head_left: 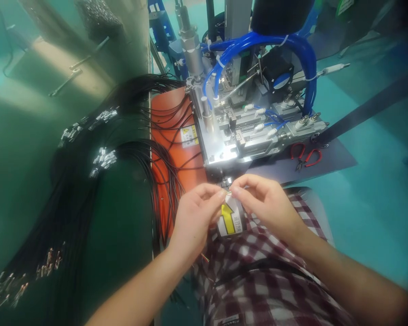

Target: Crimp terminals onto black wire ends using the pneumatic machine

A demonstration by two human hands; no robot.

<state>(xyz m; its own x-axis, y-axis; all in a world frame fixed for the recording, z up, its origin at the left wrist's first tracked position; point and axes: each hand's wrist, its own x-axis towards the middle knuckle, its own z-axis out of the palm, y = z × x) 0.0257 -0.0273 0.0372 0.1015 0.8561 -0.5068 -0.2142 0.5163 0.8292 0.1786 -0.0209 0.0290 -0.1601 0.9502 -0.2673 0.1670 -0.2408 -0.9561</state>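
Observation:
Just in front of the metal machine (224, 145), my left hand (199, 210) is closed in a pinch, thumb against fingertips. My right hand (261, 194) pinches close to it from the other side. Between the fingertips shows a bit of thin wire (229, 193), light in colour and partly hidden by the fingers. Beneath my hands is a white label with a yellow arrow (228, 219). Black cables (172, 167) run over the orange plate (193, 174) left of the machine, some reaching its edge. Small coloured wire ends (206, 258) stick out below my left hand.
Bundles of black cables (122, 97) with silvery and bare copper ends lie on the dark green surface (122, 253) at left. Blue air hoses (251, 43) arch over the machine. Red-handled pliers (305, 158) rest on the grey board (340, 156) at right.

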